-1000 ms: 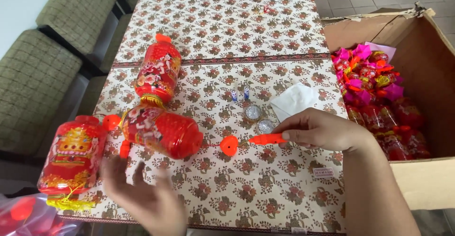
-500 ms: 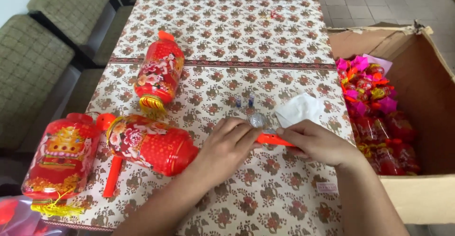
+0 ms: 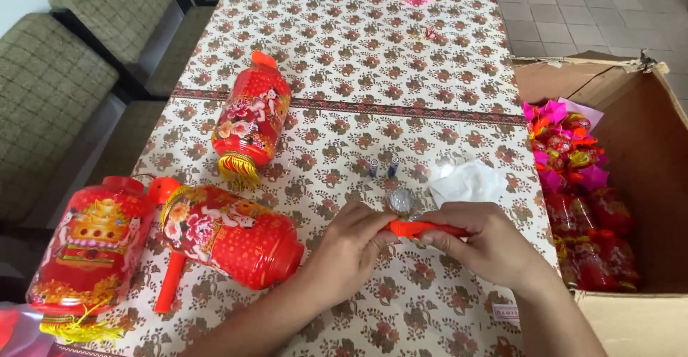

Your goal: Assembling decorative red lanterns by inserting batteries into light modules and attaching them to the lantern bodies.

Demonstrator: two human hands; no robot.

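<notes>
Both my hands meet on a thin orange-red plastic stick (image 3: 419, 228) near the table's front. My right hand (image 3: 487, 246) grips its right part and my left hand (image 3: 351, 246) pinches its left end. Just beyond my fingers lie a clear round plastic piece (image 3: 400, 201), two small batteries (image 3: 383, 167) and a white crumpled bag (image 3: 467, 183). A red paper lantern (image 3: 233, 235) lies on its side left of my left hand, with a red stick (image 3: 168, 289) under it.
Two more red lanterns lie on the patterned tablecloth (image 3: 358, 56): one at the front left corner (image 3: 89, 246), one further back (image 3: 251, 120). An open cardboard box (image 3: 645, 156) with several wrapped lanterns stands right of the table. Padded chairs (image 3: 50, 92) line the left side.
My left hand came up from the table's front edge and took the left end of the orange stick that my right hand was holding. The view shifted slightly.
</notes>
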